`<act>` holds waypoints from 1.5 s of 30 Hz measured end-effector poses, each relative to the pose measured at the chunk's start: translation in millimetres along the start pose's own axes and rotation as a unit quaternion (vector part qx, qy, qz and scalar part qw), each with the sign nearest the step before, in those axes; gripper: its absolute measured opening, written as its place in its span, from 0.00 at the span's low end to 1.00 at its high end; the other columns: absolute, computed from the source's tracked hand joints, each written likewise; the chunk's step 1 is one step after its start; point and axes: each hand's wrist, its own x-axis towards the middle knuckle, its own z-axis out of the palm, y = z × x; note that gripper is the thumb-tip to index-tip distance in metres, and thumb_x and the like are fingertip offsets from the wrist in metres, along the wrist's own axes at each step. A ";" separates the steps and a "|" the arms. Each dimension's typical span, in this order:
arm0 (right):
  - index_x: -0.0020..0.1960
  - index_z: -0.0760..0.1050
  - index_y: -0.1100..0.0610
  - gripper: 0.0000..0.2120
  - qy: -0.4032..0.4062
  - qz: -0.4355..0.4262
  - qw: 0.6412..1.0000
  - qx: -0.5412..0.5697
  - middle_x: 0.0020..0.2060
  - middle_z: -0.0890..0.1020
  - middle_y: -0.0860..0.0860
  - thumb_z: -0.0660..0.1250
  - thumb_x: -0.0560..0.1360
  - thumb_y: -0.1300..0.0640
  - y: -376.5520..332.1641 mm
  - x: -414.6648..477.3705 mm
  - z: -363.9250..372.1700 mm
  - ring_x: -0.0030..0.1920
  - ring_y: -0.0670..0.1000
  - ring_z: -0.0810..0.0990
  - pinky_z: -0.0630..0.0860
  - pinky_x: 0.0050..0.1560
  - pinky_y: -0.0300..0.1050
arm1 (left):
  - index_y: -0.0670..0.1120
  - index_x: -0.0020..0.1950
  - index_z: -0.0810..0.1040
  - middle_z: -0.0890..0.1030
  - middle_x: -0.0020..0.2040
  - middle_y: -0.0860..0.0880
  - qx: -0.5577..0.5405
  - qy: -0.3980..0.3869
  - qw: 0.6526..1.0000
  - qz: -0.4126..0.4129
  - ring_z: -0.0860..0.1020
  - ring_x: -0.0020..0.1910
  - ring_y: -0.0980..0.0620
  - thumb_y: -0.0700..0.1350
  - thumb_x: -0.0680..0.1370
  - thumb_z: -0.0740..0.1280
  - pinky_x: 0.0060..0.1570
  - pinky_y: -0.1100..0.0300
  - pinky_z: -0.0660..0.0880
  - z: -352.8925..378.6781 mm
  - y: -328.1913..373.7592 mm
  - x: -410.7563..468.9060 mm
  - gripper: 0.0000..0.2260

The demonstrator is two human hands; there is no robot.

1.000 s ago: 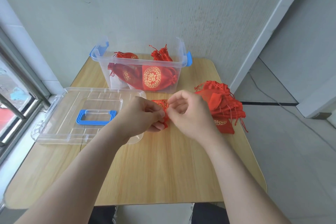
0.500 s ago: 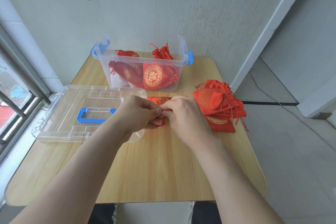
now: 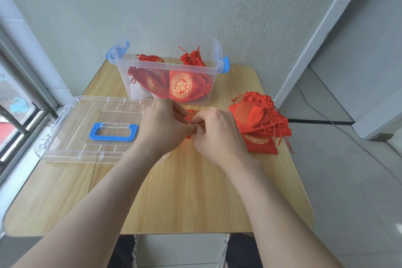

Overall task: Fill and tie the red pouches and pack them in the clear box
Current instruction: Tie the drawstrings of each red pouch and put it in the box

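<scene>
At the middle of the wooden table (image 3: 185,198), a person's left hand (image 3: 165,128) and right hand (image 3: 217,135) met fingertip to fingertip over a red pouch (image 3: 192,113), both with fingers curled and pinching at its gathered cloth. A second earlier the hands had stood slightly apart with more of the pouch showing between them; they had since closed together, leaving only a gold-printed edge visible at their 12 o'clock. Nothing else had shifted. The clear lid (image 3: 71,137) with its blue handle (image 3: 113,132) lay flat at the table's 9 o'clock. A pile of flat red pouches (image 3: 261,119) sat at 3 o'clock, just beside the right hand. At 12 o'clock, against the wall, the clear box (image 3: 139,85) stood open, holding filled pouches (image 3: 182,87)
</scene>
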 end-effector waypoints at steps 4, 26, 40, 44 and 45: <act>0.37 0.85 0.54 0.08 0.004 0.083 0.993 0.084 0.33 0.86 0.49 0.68 0.71 0.60 -1.9 -0.3 0.2 0.36 0.53 0.85 0.83 0.42 0.49 | 0.47 0.46 0.82 0.85 0.35 0.54 0.054 0.040 0.995 0.080 0.84 0.38 0.58 0.36 0.68 0.74 0.42 0.55 0.83 2.6 -4.7 0.8 0.10; 0.48 0.82 0.62 0.04 -0.085 0.386 0.718 0.574 0.34 0.79 0.53 0.70 0.78 0.69 7.3 4.9 -19.1 0.33 0.48 0.75 0.71 0.35 0.41 | 0.48 0.45 0.88 0.88 0.38 0.57 -0.037 0.001 0.988 0.153 0.86 0.40 0.62 0.39 0.73 0.79 0.48 0.61 0.84 -6.6 -8.2 0.2 0.05; 0.45 0.88 0.54 0.04 -0.073 0.286 0.896 0.332 0.32 0.83 0.50 0.77 0.77 0.61 7.9 -0.9 -21.1 0.35 0.46 0.80 0.78 0.46 0.45 | 0.47 0.44 0.87 0.86 0.38 0.58 0.085 -0.039 0.961 0.260 0.85 0.39 0.60 0.40 0.77 0.71 0.45 0.59 0.83 -6.4 -20.4 4.8 0.05; 0.44 0.87 0.53 0.05 -0.084 0.268 0.907 0.314 0.33 0.85 0.46 0.76 0.77 0.61 3.2 -1.1 -19.6 0.34 0.43 0.81 0.77 0.44 0.42 | 0.45 0.45 0.80 0.83 0.41 0.53 0.148 -0.059 0.952 0.263 0.82 0.41 0.53 0.50 0.77 0.65 0.44 0.50 0.81 -3.7 -23.0 1.6 0.09; 0.43 0.87 0.52 0.06 -0.090 0.264 0.908 0.313 0.32 0.85 0.44 0.76 0.77 0.61 2.6 -0.6 -18.2 0.34 0.41 0.81 0.76 0.44 0.40 | 0.46 0.45 0.78 0.81 0.41 0.52 0.169 -0.058 0.950 0.255 0.79 0.40 0.51 0.52 0.77 0.63 0.42 0.50 0.79 -2.7 -23.6 1.3 0.10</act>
